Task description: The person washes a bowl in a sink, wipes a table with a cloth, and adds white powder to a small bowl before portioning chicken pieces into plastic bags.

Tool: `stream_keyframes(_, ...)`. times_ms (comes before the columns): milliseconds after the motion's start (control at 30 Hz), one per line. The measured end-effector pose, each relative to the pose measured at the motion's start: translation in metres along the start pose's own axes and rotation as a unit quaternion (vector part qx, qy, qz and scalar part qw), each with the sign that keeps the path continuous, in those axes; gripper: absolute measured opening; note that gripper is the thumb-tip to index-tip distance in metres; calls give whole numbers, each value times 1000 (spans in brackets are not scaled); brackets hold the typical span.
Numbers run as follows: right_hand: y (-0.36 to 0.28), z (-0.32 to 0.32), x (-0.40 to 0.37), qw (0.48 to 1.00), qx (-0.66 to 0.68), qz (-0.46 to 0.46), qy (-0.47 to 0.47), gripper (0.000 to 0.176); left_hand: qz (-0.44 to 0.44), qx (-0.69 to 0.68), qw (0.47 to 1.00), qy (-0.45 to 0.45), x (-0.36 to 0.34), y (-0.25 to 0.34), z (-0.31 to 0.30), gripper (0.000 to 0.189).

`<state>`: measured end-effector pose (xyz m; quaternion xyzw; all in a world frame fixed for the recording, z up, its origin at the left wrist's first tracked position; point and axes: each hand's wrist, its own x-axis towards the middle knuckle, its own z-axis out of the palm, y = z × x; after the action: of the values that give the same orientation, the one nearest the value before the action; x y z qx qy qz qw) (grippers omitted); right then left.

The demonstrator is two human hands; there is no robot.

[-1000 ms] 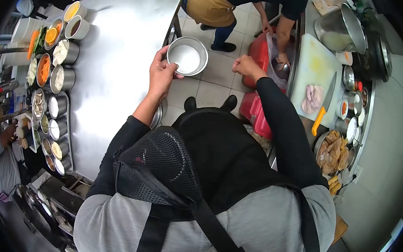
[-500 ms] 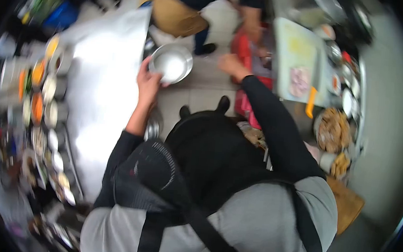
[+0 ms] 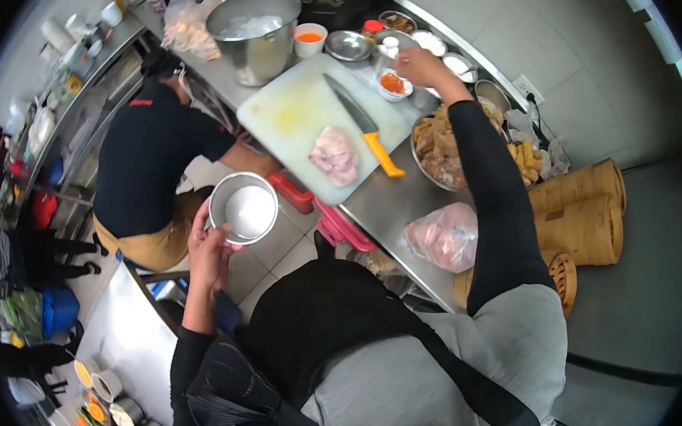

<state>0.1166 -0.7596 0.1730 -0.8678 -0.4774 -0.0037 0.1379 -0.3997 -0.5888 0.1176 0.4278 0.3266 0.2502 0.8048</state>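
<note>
My left hand [image 3: 209, 239] grips the rim of a round metal bowl [image 3: 254, 216] with a pale, bright inside, held over the floor gap beside the counter. My right hand [image 3: 423, 66] reaches across the counter to the small containers along the wall, its fingers curled downward. What is in those fingers is too small to make out. Just left of them stands a small metal cup with white eggs [image 3: 389, 44]. Below is a white bowl of orange shreds [image 3: 393, 84]. Bowls of white powder [image 3: 457, 65] lie on the other side.
A cutting board [image 3: 297, 113] carries raw meat [image 3: 334, 156] and a yellow-handled knife [image 3: 375, 139]. A large metal pot [image 3: 255, 38], a bowl of brown pieces [image 3: 440, 149], bagged meat [image 3: 445, 237] and bamboo steamers [image 3: 580, 224] stand around. A co-worker [image 3: 157, 158] crouches at left.
My view has turned to the right, towards the counter. My right hand has moved from beside the red bin to the containers by the wall. The bowl stays in my left hand.
</note>
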Motion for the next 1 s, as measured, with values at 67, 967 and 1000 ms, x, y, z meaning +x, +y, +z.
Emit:
stream_keyframes(67, 66, -18, 3, 987, -81, 70, -121, 35, -18, 20, 998, -54, 35, 3, 31, 61)
stream_keyframes(967, 228, 28, 37, 942, 134, 265, -156, 76, -187, 40, 961, -201, 282, -100, 373, 75)
stream_keyframes(1000, 225, 20, 37, 936, 150, 273, -161, 76, -187, 37, 960, -203, 283, -102, 376, 75)
